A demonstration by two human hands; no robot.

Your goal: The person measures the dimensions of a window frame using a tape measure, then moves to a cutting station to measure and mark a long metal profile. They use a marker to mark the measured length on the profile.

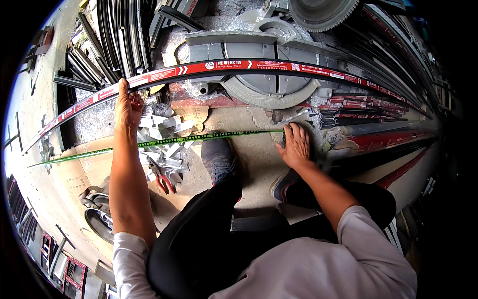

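Observation:
A long, slim metal profile (279, 67) with red printed film spans the view from left to right, in front of a cutting saw's round base. Its left part is gripped by my left hand (128, 105), thumb on top and fingers curled underneath. Nearer to me, a green tape measure (214, 136) is pulled out far to the left, roughly along the profile. My right hand (297, 145) is closed over the tape's right end, between my shoes; the case is mostly hidden under the fingers.
The saw's grey turntable (269, 89) and toothed blade (323, 12) stand at the far side. Red-handled pliers (162, 177) lie by small metal offcuts (172, 154) on the floor. Dark profiles (124, 35) are stacked far left, red-filmed ones (368, 107) at right.

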